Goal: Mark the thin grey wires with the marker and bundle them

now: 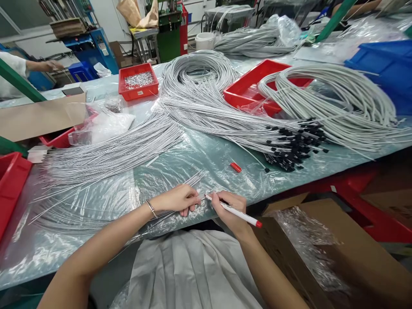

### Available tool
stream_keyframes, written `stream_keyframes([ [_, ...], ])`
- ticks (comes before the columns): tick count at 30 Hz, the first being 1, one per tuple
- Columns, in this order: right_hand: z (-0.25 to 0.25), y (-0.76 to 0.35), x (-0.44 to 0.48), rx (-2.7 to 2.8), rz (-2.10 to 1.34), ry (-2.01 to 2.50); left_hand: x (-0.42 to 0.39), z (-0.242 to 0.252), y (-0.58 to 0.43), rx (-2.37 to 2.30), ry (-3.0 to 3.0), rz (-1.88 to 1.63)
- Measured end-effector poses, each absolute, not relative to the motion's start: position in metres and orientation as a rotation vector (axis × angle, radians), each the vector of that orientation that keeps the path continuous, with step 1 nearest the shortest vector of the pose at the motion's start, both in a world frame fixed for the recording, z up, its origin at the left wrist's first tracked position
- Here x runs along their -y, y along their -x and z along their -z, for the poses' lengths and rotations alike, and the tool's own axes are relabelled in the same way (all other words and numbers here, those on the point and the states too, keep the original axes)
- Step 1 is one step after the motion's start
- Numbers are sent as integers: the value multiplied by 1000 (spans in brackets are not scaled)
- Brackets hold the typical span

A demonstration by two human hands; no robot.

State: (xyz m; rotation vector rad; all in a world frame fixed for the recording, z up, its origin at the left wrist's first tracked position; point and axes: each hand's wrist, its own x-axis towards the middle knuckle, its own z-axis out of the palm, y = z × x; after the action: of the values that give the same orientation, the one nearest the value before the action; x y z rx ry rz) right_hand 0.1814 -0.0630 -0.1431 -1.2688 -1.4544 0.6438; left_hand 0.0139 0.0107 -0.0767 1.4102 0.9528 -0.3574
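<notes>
My right hand (pixel 230 210) is closed around a white marker pen (pixel 240 214) with a red end, its tip pointing left. Just left of that tip, my left hand (pixel 180 198) pinches the end of a thin grey cable. A few more grey cables (pixel 195 178) lie under and behind my left hand. The marker's red cap (pixel 235 167) rests on the table, apart from both hands. Beyond them spreads a big bundle of grey cables (pixel 122 148), and a second bundle ends in black connectors (pixel 292 146) toward the right.
The table (pixel 180 159) is covered in clear plastic film. A red bin of small metal parts (pixel 138 80), another red bin (pixel 273 66), coiled thicker cables (pixel 347 98) and a blue bin (pixel 383 68) stand behind. An open cardboard box (pixel 350 240) sits below, at right. A co-worker's hand (pixel 51 65) shows far left.
</notes>
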Motion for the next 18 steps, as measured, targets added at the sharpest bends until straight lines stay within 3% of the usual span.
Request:
stream_keyframes([
  [11,147,-190,66,1466,-747,1243,-9,79,-12,-940,-1406,345],
  [18,140,-192,72,677,-1197,1227,-3,48,-18,-983,-1865,191],
])
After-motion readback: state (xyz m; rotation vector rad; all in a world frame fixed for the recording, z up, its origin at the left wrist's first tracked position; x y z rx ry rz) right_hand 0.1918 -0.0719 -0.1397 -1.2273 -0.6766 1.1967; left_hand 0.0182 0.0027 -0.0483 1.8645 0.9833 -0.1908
